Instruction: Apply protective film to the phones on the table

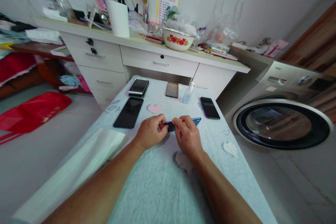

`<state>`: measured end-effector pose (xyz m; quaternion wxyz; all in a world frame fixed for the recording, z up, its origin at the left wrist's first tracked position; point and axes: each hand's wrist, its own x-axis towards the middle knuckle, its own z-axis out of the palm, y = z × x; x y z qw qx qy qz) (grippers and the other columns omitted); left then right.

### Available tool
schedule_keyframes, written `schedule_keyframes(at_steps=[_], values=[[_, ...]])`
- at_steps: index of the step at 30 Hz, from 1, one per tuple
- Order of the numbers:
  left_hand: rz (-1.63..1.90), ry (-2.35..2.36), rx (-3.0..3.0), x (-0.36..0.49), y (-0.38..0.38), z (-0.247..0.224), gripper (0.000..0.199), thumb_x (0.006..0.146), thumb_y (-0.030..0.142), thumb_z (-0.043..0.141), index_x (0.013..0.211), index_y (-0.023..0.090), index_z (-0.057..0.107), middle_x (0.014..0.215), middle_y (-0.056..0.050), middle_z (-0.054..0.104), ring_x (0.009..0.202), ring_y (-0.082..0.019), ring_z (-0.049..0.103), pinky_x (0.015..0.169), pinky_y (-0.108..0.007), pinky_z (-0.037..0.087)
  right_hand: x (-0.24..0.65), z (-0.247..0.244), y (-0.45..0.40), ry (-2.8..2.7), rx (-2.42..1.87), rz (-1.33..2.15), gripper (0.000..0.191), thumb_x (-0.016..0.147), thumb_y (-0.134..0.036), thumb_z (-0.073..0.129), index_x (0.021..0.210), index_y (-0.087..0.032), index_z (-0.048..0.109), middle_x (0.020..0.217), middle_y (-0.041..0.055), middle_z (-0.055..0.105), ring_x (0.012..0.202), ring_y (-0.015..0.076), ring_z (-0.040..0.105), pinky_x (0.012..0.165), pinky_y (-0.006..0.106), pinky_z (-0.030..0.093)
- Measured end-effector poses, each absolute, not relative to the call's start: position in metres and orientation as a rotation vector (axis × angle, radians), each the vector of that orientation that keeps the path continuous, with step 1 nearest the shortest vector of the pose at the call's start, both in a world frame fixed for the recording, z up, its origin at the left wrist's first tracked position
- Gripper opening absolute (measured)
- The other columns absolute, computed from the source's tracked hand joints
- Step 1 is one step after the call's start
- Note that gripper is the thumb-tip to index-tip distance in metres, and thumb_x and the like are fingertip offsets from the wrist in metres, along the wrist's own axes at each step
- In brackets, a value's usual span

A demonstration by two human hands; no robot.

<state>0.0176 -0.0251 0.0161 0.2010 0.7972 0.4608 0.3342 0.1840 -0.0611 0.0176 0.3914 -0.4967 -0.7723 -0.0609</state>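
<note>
Both hands hold a blue-edged smartphone (197, 121), tilted above the middle of the cloth-covered table (147, 189). My left hand (151, 129) pinches its left end between thumb and fingers. My right hand (187, 133) is closed around its middle, fingers bent over the top edge; whether it also holds something small I cannot make out. Beyond them lie a large black smartphone (128, 113) on the left and another dark smartphone (210, 107) on the right. A clear phone case (172, 90) and an upright spray bottle (188, 93) stand farther back.
Stacked phones (138, 86) lie at the table's far left corner. A white cloth or paper strip (86, 161) lies along the left edge. Behind are a white desk (157, 59) with a flowered bowl (179, 39) and a paper roll (118, 19). A washing machine (280, 87) stands right.
</note>
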Motion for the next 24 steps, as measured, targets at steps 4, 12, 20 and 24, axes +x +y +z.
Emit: schedule_keyframes(at_steps=[4,12,20,24], values=[[0.948,1.303,2.249,0.0177,-0.0252,0.0157,0.006,0.075,0.020,0.056,0.072,0.020,0.050,0.064,0.004,0.055,0.059,-0.012,0.052,0.058,-0.022,0.037,0.1871,0.0181,-0.0613,-1.938,-1.270,-0.153,0.024,0.091,-0.014,0.045,0.102,-0.021,0.065,0.092,0.0063,0.055,0.081,0.0163,0.055,0.075,0.027,0.047],[1.044,1.294,2.249,0.0174,-0.0262,0.0157,0.007,0.077,0.021,0.056,0.083,0.021,0.053,0.064,0.005,0.055,0.063,-0.012,0.054,0.061,-0.023,0.041,0.1870,0.0163,-0.0598,-1.928,-1.281,-0.129,0.027,0.091,-0.014,0.043,0.103,-0.022,0.066,0.094,0.0071,0.056,0.082,0.0175,0.055,0.075,0.029,0.048],[1.055,1.265,2.245,0.0182,-0.0268,0.0174,0.003,0.076,0.018,0.055,0.078,0.020,0.055,0.065,0.004,0.056,0.062,-0.012,0.055,0.060,-0.022,0.041,0.1844,0.0159,-0.0601,-1.921,-1.277,-0.106,0.027,0.092,-0.015,0.044,0.105,-0.023,0.065,0.094,0.0061,0.055,0.081,0.0165,0.054,0.075,0.028,0.047],[1.052,1.246,2.227,0.0185,-0.0268,0.0163,0.005,0.075,0.016,0.055,0.078,0.020,0.055,0.064,0.004,0.056,0.062,-0.012,0.054,0.060,-0.022,0.041,0.1780,0.0161,-0.0611,-1.957,-1.253,-0.103,0.026,0.092,-0.015,0.043,0.104,-0.021,0.065,0.093,0.0068,0.056,0.079,0.0166,0.054,0.073,0.028,0.047]])
